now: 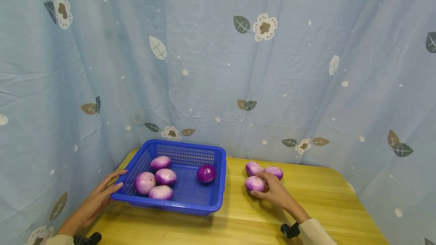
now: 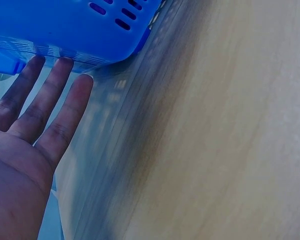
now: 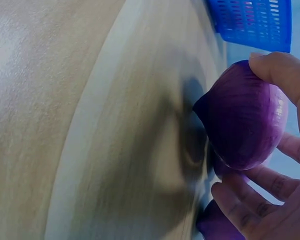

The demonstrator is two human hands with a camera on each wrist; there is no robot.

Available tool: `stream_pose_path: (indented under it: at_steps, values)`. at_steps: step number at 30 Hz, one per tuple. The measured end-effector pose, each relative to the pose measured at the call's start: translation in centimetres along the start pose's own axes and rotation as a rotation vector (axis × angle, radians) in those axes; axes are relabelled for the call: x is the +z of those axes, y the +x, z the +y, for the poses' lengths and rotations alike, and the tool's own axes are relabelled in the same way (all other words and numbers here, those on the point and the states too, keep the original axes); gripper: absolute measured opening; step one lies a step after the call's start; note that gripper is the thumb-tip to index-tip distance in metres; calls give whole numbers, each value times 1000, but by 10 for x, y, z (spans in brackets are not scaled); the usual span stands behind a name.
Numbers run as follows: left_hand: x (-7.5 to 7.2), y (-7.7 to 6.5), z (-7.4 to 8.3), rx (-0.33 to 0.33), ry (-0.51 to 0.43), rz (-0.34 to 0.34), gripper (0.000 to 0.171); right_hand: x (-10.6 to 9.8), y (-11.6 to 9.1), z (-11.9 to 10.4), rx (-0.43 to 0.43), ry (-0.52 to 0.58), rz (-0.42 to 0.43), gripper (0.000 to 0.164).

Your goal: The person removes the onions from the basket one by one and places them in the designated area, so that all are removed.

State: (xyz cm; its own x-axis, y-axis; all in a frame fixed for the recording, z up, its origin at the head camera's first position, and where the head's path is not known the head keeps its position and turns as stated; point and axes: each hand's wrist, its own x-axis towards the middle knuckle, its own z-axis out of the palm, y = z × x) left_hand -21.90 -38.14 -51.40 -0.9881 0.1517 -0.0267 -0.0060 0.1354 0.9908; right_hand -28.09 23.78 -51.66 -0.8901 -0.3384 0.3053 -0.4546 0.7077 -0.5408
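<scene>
My right hand (image 1: 274, 192) holds a purple onion (image 1: 255, 184), thumb on one side and fingers on the other. In the right wrist view this onion (image 3: 242, 117) has its pointed end toward the tabletop. Two more onions lie just behind it, one at the left (image 1: 253, 168) and one at the right (image 1: 274, 172). My left hand (image 1: 95, 201) touches the left rim of a blue plastic basket (image 1: 170, 202). Its fingers stretch out fairly straight along the basket's side in the left wrist view. Inside the basket, several onions (image 1: 145, 183) cluster at the left, and a darker onion (image 1: 206, 173) sits apart at the right.
Both the basket and the loose onions stand on a yellow wood-grain table (image 1: 235, 220). A light blue curtain (image 1: 204, 67) with flowers and leaves hangs behind the table and along its sides.
</scene>
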Motion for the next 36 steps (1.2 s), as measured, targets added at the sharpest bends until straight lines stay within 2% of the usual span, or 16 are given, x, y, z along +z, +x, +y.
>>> stream_pose_path:
  at_steps: [9,17,22,26,30,36]
  values:
    - [-1,-2,1,-6,-3,-1,55,-5,5,-1,-5,-21,11,64]
    - [-3,-2,-1,7,-10,-5,54,-17,19,-11,-22,-21,54,60]
    - [-2,-3,1,12,-17,-10,54,-23,34,-28,-9,0,63,59]
    - [-1,-3,3,9,-18,-6,54,-25,45,-46,-17,63,45,56]
    - [-1,-2,3,-5,-27,3,54,-22,58,-64,-59,112,29,56]
    - [1,0,2,0,-30,6,54,-14,82,-90,-124,116,-2,55]
